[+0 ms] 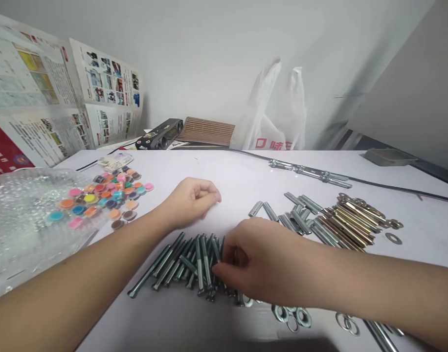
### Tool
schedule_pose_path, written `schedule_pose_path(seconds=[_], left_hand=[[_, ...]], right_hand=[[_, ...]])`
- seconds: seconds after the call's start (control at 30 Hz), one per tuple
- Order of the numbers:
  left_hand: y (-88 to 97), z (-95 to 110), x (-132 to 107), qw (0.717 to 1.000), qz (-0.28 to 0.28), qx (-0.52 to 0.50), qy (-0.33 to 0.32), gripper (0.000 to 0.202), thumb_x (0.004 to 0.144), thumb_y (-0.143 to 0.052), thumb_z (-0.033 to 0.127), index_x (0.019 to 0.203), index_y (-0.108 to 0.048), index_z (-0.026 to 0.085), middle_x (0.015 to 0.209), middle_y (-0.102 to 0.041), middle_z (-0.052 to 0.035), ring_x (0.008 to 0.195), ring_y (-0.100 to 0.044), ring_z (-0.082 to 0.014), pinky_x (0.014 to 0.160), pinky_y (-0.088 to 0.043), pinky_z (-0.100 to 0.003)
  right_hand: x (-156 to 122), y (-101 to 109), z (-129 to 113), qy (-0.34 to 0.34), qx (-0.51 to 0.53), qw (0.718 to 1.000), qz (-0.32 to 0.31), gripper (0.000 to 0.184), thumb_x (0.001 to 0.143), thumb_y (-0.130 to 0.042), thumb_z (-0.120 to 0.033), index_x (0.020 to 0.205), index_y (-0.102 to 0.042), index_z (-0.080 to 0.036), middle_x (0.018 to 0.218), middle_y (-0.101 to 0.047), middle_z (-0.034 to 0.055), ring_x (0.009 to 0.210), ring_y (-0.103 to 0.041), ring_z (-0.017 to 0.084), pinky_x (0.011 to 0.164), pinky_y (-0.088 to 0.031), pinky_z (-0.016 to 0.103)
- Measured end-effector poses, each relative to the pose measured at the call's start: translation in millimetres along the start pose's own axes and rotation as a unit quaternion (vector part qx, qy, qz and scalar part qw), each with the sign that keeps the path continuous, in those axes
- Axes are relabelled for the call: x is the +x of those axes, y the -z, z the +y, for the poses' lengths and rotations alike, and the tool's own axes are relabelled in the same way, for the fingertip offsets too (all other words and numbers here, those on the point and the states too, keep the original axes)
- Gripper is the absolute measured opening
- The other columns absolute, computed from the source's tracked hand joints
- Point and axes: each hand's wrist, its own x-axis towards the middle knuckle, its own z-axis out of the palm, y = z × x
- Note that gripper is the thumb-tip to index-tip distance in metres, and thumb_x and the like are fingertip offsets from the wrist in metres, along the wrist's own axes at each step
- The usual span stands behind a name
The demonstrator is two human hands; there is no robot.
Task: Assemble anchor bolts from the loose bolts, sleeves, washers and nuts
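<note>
My right hand (258,261) reaches left over a pile of long grey steel bolts (180,264) on the white table (238,181). Its fingers are curled and pinched among the bolt ends; what they grip is hidden. My left hand (190,200) rests on the table behind the pile, fingers curled loosely under, holding nothing I can see. Metal sleeves (293,215) and brass-coloured anchor bolts (350,222) lie to the right. Loose washers (293,315) sit near my right wrist.
Coloured round caps (104,195) lie at the left beside a sheet of bubble wrap (22,215). Printed posters (44,98) lean on the wall. A black device (160,134), a brown slatted piece (207,131), a white plastic bag (275,112) and a black cable (392,186) are at the back.
</note>
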Motion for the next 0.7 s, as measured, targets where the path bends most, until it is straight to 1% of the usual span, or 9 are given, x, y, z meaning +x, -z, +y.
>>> schedule_pose_path(seconds=[0.1, 0.2, 0.33, 0.37, 0.43, 0.5, 0.53, 0.63, 0.7], left_hand=[[0.1, 0, -1, 1.000, -0.002, -0.001, -0.005, 0.018, 0.080, -0.056, 0.028, 0.080, -0.065, 0.013, 0.045, -0.048, 0.0045, 0.042, -0.040, -0.0035, 0.043, -0.029, -0.014], [1.2, -1, -2, 0.999, 0.012, -0.019, -0.023, 0.017, 0.081, -0.056, 0.027, 0.078, -0.065, 0.012, 0.044, -0.048, 0.0047, 0.042, -0.040, -0.0034, 0.045, -0.030, -0.015], [-0.7, -2, -6, 0.990, 0.041, -0.032, -0.131, 0.030, 0.084, -0.059, 0.037, 0.079, -0.070, 0.010, 0.068, -0.066, -0.0024, 0.059, -0.052, -0.0028, 0.056, -0.040, -0.013], [-2.5, -2, -7, 0.988, 0.027, -0.037, -0.145, 0.036, 0.085, -0.059, 0.044, 0.083, -0.072, 0.010, 0.074, -0.069, -0.0038, 0.062, -0.054, -0.0030, 0.058, -0.042, -0.013], [-7.1, 1, -9, 0.990, -0.020, -0.058, -0.123, 0.046, 0.085, -0.058, 0.054, 0.094, -0.073, 0.012, 0.067, -0.066, -0.0024, 0.054, -0.051, -0.0029, 0.051, -0.039, -0.013], [-11.8, 5, -12, 0.994, -0.054, -0.078, -0.062, 0.049, 0.082, -0.061, 0.058, 0.098, -0.071, 0.014, 0.047, -0.052, 0.0042, 0.040, -0.040, -0.0024, 0.040, -0.030, -0.013], [-13.4, 7, -12, 0.995, -0.041, -0.081, -0.035, 0.047, 0.082, -0.061, 0.059, 0.095, -0.071, 0.014, 0.042, -0.047, 0.0055, 0.037, -0.039, -0.0029, 0.038, -0.027, -0.013], [-14.3, 14, -12, 0.996, 0.058, -0.066, -0.015, 0.042, 0.081, -0.064, 0.056, 0.084, -0.068, 0.015, 0.041, -0.049, 0.0059, 0.037, -0.038, -0.0006, 0.039, -0.026, -0.011], [-12.4, 15, -10, 0.994, 0.106, -0.037, 0.000, 0.040, 0.081, -0.065, 0.055, 0.087, -0.070, 0.016, 0.042, -0.051, 0.0061, 0.039, -0.039, -0.0002, 0.042, -0.029, -0.010]], right_hand=[[5, 4, 4, -0.033, 0.066, 0.996, -0.050, 0.026, 0.075, -0.050, -0.034, 0.053, -0.049, -0.018, 0.047, -0.043, -0.0008, 0.043, -0.036, 0.010, 0.038, -0.030, 0.025], [7, 14, 9, -0.048, 0.141, 0.985, -0.087, 0.028, 0.077, -0.050, -0.035, 0.057, -0.044, -0.017, 0.051, -0.035, -0.0014, 0.044, -0.026, 0.009, 0.036, -0.020, 0.025], [10, 23, 16, -0.019, 0.218, 0.975, -0.018, 0.026, 0.082, -0.048, -0.032, 0.062, -0.044, -0.017, 0.055, -0.036, -0.0020, 0.047, -0.027, 0.007, 0.039, -0.019, 0.024], [12, 24, 18, -0.019, 0.226, 0.974, 0.008, 0.024, 0.083, -0.049, -0.031, 0.064, -0.046, -0.016, 0.055, -0.038, -0.0022, 0.046, -0.028, 0.007, 0.039, -0.020, 0.023], [15, 24, 19, -0.011, 0.219, 0.974, 0.055, 0.023, 0.083, -0.050, -0.031, 0.065, -0.049, -0.016, 0.055, -0.039, -0.0030, 0.046, -0.030, 0.006, 0.038, -0.022, 0.020], [18, 28, 19, 0.004, 0.175, 0.980, 0.090, 0.023, 0.083, -0.051, -0.031, 0.065, -0.052, -0.016, 0.054, -0.042, -0.0030, 0.046, -0.034, 0.006, 0.039, -0.025, 0.019], [18, 33, 19, 0.008, 0.139, 0.985, 0.102, 0.023, 0.083, -0.052, -0.032, 0.067, -0.055, -0.016, 0.054, -0.045, -0.0025, 0.046, -0.037, 0.006, 0.040, -0.027, 0.020], [14, 61, 27, -0.025, -0.019, 0.993, 0.116, 0.027, 0.086, -0.055, -0.041, 0.078, -0.066, -0.017, 0.060, -0.058, 0.0016, 0.048, -0.047, 0.010, 0.043, -0.034, 0.025], [7, 88, 42, -0.073, -0.155, 0.977, 0.130, 0.036, 0.087, -0.055, -0.047, 0.069, -0.064, -0.017, 0.060, -0.060, 0.0046, 0.048, -0.048, 0.013, 0.046, -0.036, 0.031]])
